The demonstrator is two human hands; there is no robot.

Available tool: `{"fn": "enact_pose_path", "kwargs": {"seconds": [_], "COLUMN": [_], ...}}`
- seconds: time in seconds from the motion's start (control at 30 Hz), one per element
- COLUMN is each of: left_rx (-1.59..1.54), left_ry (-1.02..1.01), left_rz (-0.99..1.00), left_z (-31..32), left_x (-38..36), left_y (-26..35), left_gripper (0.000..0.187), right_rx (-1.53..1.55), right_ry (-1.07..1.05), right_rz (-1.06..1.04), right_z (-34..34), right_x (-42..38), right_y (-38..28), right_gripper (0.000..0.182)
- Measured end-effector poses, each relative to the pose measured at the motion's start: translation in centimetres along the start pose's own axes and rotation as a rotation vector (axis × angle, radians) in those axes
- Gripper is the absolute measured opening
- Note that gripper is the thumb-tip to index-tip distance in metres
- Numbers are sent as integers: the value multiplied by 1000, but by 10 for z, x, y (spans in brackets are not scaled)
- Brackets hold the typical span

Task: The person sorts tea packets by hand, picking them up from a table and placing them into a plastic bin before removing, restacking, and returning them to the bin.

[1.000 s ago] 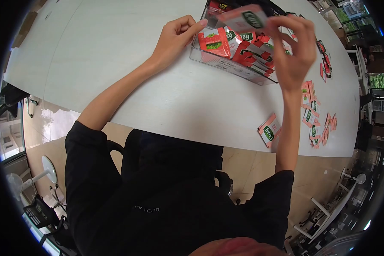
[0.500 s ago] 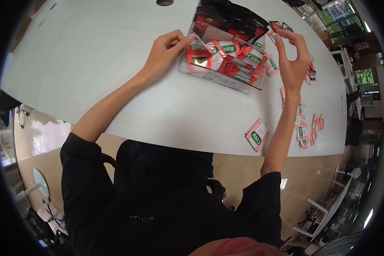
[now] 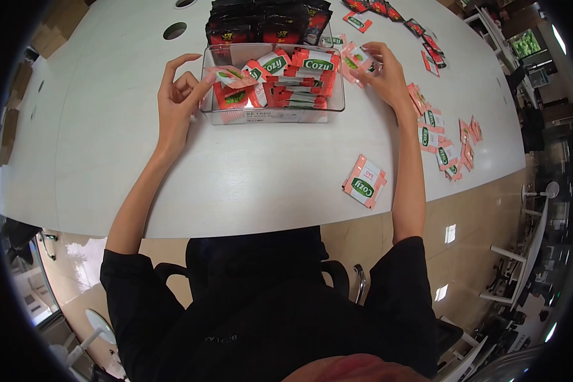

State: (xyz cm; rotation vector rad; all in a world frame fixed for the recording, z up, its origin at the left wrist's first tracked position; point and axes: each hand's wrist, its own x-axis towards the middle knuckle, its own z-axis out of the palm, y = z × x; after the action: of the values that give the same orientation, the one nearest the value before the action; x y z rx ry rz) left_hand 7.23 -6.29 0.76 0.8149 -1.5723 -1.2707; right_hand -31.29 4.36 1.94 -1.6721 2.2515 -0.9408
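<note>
A clear plastic bin [image 3: 280, 116] holds several red, white and green sachets [image 3: 299, 79] marked "Cozy". My left hand [image 3: 181, 102] is at the bin's left wall, index finger raised and thumb apart from it. Beside the thumb tip, a pale pink sachet [image 3: 233, 77] lies tilted over the others at the left end. My right hand [image 3: 385, 76] is just past the bin's right wall, with a pink Cozy sachet [image 3: 358, 59] between thumb and fingers. Behind the bin stand rows of black packets [image 3: 261, 28] with red fronts.
Two or more stacked Cozy sachets [image 3: 365, 181] lie near the table's front edge. More pink sachets [image 3: 442, 143] are scattered right of my right forearm. Dark red packets [image 3: 431, 51] lie at the back right. The white table [image 3: 108, 127] has a round cable hole [image 3: 175, 30].
The view has swung right, so the bin appears further left. A pink sachet now lies at the bin's left end by my left thumb. My right hand now holds a sachet closer to the bin.
</note>
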Motion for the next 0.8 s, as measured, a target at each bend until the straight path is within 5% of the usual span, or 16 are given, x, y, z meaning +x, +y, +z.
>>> {"fn": "enact_pose_path", "kwargs": {"seconds": [0.07,0.2,0.33,0.53,0.6,0.8], "left_rx": [37,77,76,30,36,32], "left_ry": [-33,-48,-75,-80,-79,-79], "left_rz": [-6,16,-34,-20,-22,-9], "left_z": [-2,-2,-5,-4,-4,-4], "left_x": [0,0,2,3,3,3], "left_y": [1,3,-1,-3,-2,-2], "left_gripper": [43,41,29,21,20,19], "right_rx": [84,184,500,135,-176,-102], "right_ry": [162,443,418,234,225,335], "right_rz": [-191,-218,-186,-285,-290,-251], "right_z": [1,-3,-7,-12,-8,-8], "right_x": [6,6,4,1,-3,-4], "right_y": [13,0,-6,2,-3,-15], "right_gripper": [58,53,51,53,39,31]}}
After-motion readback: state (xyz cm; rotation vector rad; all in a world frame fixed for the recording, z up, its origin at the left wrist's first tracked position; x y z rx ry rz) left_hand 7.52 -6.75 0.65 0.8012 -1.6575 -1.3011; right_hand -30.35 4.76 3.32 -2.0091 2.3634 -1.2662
